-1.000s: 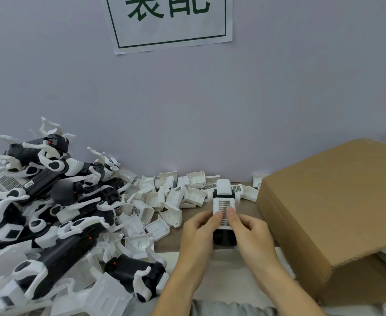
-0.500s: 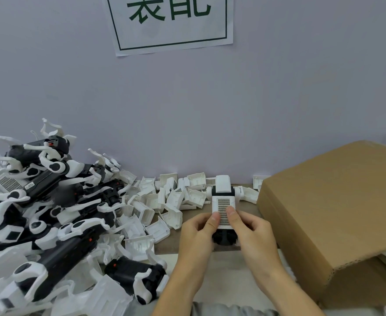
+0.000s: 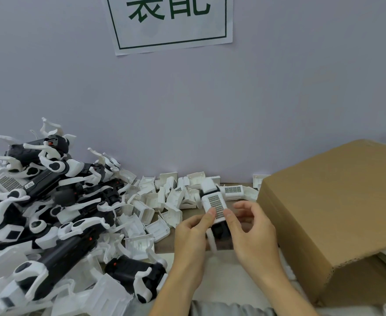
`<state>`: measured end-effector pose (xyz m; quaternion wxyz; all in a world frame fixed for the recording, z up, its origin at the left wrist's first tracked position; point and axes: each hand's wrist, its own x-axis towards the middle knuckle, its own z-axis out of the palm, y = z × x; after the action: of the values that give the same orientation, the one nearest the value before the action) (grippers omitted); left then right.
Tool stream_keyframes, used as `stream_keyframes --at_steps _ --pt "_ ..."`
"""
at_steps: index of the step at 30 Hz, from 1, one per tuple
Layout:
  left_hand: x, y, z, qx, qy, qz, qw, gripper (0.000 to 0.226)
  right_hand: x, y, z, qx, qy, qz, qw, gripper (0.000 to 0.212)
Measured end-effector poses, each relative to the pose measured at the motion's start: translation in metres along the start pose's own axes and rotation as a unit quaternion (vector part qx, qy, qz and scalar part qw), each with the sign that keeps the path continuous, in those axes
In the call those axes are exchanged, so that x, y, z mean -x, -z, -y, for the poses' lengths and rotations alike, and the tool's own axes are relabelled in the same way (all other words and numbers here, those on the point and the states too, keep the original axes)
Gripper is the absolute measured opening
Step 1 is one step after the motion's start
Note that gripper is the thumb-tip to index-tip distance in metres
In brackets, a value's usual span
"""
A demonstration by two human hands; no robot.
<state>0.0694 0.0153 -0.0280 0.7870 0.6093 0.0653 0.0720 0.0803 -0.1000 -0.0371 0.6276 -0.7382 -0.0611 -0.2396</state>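
Note:
I hold a black-and-white toy part (image 3: 215,205) above the table, its white cover with a dotted grille facing up and its far end tilted slightly left. My left hand (image 3: 191,236) grips its left side with the thumb on the grille. My right hand (image 3: 252,231) pinches the right side with the thumb, while its other fingers spread loosely toward the box. The black lower end of the part shows between my palms.
A heap of black-and-white assembled toy bodies (image 3: 39,213) fills the left. Several loose white covers (image 3: 164,195) lie along the wall. A cardboard box (image 3: 338,208) stands at the right. A paper sign (image 3: 171,21) hangs on the wall.
The part has tilted a little, its far end swinging left. My right hand's fingers have lifted off and spread out to the right; the thumbs stay on the grille.

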Motion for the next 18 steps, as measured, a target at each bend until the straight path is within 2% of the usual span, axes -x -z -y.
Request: stream_keyframes --at_steps 2,5,8,12,14,16,18 --pt "-0.001 0.0 -0.001 0.035 0.008 -0.013 0.999 0.04 0.002 0.0 0.002 0.039 0.053 0.029 0.997 0.015" --pt "-0.002 0.001 0.0 0.076 0.01 -0.046 0.996 0.052 0.006 -0.001 0.002 0.091 0.097 0.099 0.986 0.035" --pt "-0.005 0.0 0.001 0.086 -0.001 -0.032 0.996 0.048 0.005 0.0 -0.001 0.123 0.105 0.091 0.983 0.048" --pt "-0.003 -0.003 0.002 0.066 -0.038 0.009 0.997 0.037 0.0 0.001 -0.002 0.099 0.043 0.011 0.994 0.034" --pt "-0.005 -0.003 0.004 0.018 -0.075 -0.039 0.996 0.036 -0.002 0.002 -0.002 0.021 -0.027 -0.017 0.999 0.026" --pt "-0.007 0.0 0.005 -0.019 -0.12 -0.123 0.985 0.029 -0.004 0.005 -0.001 -0.014 -0.069 -0.039 0.997 0.012" --pt "-0.008 0.003 0.003 -0.026 -0.151 -0.176 0.972 0.016 -0.006 0.008 0.0 -0.037 -0.101 -0.041 0.993 0.024"
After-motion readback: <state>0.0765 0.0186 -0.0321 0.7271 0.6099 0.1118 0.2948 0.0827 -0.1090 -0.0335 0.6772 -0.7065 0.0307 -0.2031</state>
